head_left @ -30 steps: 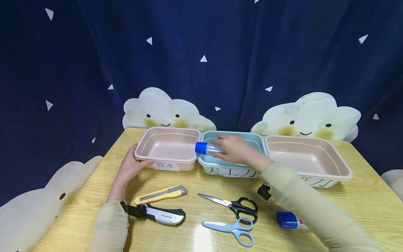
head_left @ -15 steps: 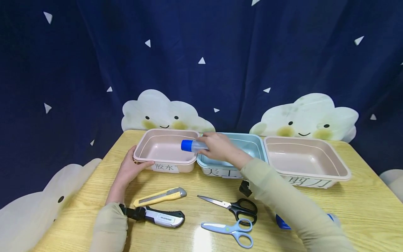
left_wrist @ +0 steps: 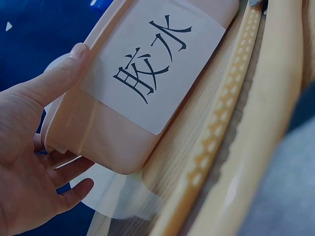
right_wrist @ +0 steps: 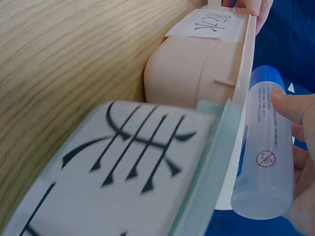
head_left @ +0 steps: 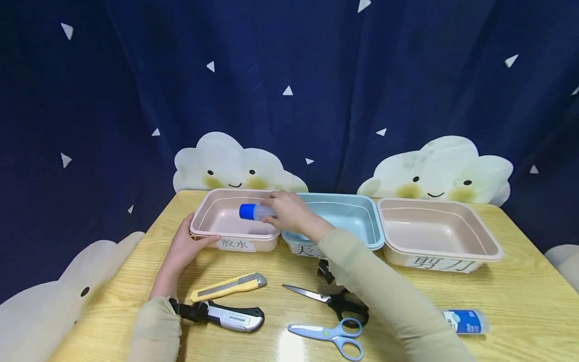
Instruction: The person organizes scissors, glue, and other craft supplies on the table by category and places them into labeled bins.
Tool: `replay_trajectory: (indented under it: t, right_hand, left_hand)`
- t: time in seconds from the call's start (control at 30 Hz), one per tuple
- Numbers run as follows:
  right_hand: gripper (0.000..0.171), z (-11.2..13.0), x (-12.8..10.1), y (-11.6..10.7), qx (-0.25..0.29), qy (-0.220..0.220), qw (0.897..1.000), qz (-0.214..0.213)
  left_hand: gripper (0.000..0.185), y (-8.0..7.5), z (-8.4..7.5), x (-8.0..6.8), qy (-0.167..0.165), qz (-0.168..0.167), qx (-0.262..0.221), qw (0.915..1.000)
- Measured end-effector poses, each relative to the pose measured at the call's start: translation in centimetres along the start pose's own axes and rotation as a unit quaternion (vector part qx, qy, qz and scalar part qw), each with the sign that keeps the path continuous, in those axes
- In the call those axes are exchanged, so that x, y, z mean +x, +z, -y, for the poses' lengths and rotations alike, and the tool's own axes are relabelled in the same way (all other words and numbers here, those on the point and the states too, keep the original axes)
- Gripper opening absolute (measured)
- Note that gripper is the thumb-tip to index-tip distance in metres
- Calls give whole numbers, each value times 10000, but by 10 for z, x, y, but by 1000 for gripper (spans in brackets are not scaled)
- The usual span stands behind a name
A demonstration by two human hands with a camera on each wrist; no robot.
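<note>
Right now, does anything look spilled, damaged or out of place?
Nothing looks spilled or damaged; the held bottle is capped. Slightly untidy: on the table, the blue scissors appear to overlap the black scissors.

"Head view?"
"High over the bench (head_left: 520, 296) — facing forward and down."
"Wrist views?"
"Nearer — left faces the pink bin (left_wrist: 118, 137); right looks leftward past the blue bin (right_wrist: 211, 172) to it."
</note>
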State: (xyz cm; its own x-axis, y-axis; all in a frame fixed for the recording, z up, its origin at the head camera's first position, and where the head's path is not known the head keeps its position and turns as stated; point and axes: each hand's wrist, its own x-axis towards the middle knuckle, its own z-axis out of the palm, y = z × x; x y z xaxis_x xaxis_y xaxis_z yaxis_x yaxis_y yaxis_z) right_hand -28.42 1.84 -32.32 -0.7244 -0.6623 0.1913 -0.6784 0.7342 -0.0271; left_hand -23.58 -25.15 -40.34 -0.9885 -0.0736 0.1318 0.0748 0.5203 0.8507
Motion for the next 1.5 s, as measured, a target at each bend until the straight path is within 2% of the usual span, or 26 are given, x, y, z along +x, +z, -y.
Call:
replay_trajectory:
  t: [0.27, 0.57, 0.8, 1.0, 1.23, 1.5]
  right_hand:
    - [47, 13, 18, 7, 149, 11, 9999, -2]
    - [46, 25, 38, 8, 560, 156, 9983, -35]
    - [46, 31, 50, 16, 1173, 177, 9927, 199]
    - [44, 38, 51, 31, 1255, 313, 9903, 499]
    - [36, 43, 52, 47, 1129, 475, 9900, 694]
    - [34, 38, 55, 54, 1435, 985, 9797, 994]
  left_hand:
    - [96, 0, 0, -1, -92, 1, 23, 10000]
    - [96, 1, 1, 1, -50, 37, -11, 10000]
    - [96, 1, 1, 1, -73, 35, 13, 10000]
    - [95, 1, 1, 1, -59, 16, 33, 10000]
    - [94, 1, 3, 2, -1, -26, -29, 10000]
    - [93, 2, 3, 2, -14, -84, -106, 9999]
